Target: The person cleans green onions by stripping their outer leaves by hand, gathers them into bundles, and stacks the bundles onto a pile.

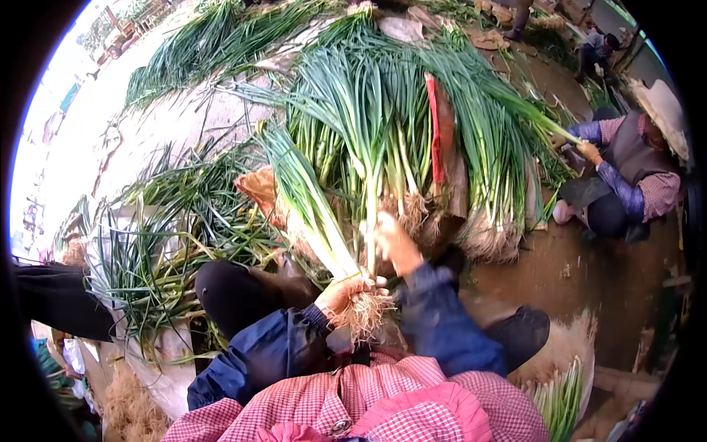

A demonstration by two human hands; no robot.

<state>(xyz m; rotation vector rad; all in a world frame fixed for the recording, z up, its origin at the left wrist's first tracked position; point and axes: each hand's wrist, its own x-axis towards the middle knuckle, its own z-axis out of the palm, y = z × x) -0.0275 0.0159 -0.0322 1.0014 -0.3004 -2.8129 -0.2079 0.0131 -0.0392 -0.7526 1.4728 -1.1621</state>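
My left hand (345, 296) is closed round the white stems of a bunch of leeks (320, 221), just above their tangled roots (362, 317). The green tops of this bunch point up and to the left. Beside it, my right hand (394, 244) is slightly blurred and closed round the pale lower stem of another leek (370, 199), which stands nearly upright in the view. Long green leaves fan out above that stem. Right behind both hands lies a big pile of leeks (398, 132) with their roots toward me.
Loose trimmed leaves (199, 214) lie at the left. A red strip (436, 132) crosses the pile. At the right a seated co-worker (637, 162) holds leeks; another person (595, 51) sits farther back. Root scraps (136, 405) and cut stems (561, 401) lie near me.
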